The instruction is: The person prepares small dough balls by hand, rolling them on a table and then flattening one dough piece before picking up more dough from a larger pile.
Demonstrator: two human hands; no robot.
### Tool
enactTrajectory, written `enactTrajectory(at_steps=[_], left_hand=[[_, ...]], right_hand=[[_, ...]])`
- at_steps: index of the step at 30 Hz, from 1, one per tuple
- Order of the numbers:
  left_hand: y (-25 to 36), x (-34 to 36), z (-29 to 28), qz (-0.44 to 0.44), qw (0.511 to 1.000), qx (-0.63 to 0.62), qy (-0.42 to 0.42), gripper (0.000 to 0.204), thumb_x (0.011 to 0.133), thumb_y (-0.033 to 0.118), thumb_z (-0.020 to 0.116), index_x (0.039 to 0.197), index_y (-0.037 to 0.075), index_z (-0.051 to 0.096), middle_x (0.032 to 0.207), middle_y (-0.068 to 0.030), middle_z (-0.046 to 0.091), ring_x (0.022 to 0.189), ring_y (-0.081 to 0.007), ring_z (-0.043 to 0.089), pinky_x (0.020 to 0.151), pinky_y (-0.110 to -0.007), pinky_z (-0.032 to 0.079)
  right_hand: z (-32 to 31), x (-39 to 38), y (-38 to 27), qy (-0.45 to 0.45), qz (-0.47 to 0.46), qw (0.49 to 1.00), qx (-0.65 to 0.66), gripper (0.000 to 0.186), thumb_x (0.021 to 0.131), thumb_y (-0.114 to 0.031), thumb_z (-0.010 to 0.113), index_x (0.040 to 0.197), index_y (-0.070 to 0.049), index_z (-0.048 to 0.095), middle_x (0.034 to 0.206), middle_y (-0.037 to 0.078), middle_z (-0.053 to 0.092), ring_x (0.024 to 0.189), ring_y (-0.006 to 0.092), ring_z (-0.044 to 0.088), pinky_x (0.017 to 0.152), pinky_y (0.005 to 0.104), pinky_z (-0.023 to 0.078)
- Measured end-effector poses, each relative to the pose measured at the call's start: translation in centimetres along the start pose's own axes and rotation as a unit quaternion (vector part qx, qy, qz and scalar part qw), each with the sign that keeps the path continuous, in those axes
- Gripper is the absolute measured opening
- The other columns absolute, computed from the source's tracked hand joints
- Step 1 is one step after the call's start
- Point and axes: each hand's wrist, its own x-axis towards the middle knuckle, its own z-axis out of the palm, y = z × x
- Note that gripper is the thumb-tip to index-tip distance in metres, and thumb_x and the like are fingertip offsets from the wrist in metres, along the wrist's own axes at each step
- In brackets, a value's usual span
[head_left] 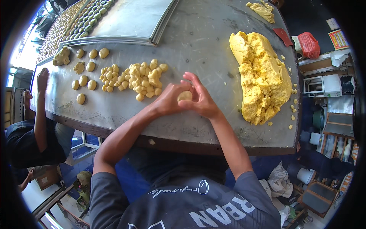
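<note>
A pale yellow dough ball (185, 96) sits between my two hands over the metal table. My left hand (170, 98) curls around its left side, its fingertips partly hidden behind the ball and the other hand. From the right, my right hand (204, 100) cups it, the thumb across its lower edge and the upper fingers stretched out. Just left of my hands lies a heap of small dough pieces (142, 79), with a smaller cluster (109, 78) beside it. A large crumbly mass of yellow dough (263, 78) rests to the right.
Several rounded dough balls (92, 84) lie farther left, near a rough dough lump (61, 56). Trays (126, 19) fill the far left, one with rows of small pieces. A red scraper (282, 37) and another dough lump (263, 11) are far right. A co-worker's arm (40, 110) reaches the left edge.
</note>
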Motion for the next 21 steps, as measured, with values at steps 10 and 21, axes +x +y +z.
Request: enactTrajectory(at_steps=[10, 21], left_hand=[[0.2, 0.1, 0.0, -0.041, 0.999, -0.010, 0.000, 0.023, 0.071, 0.010, 0.068, 0.092, 0.002, 0.061, 0.086, -0.0168, 0.067, 0.081, -0.0338, 0.066, 0.071, -0.038, 0.051], [-0.1, 0.2, 0.1, -0.007, 1.000, -0.001, 0.004, 0.025, 0.070, 0.012, 0.073, 0.089, 0.002, 0.061, 0.082, -0.0170, 0.066, 0.078, -0.0343, 0.066, 0.069, -0.039, 0.051]], right_hand=[[0.4, 0.0, 0.2, 0.040, -0.013, 0.999, -0.028, 0.076, 0.079, -0.016, 0.077, 0.139, -0.002, 0.032, 0.134, 0.016, 0.043, 0.121, 0.0216, 0.047, 0.097, 0.0325, 0.042], [0.0, 0.2, 0.0, 0.018, -0.008, 0.998, 0.062, 0.071, 0.081, -0.008, 0.074, 0.138, -0.005, 0.033, 0.133, 0.012, 0.041, 0.123, 0.0170, 0.043, 0.099, 0.0305, 0.041]])
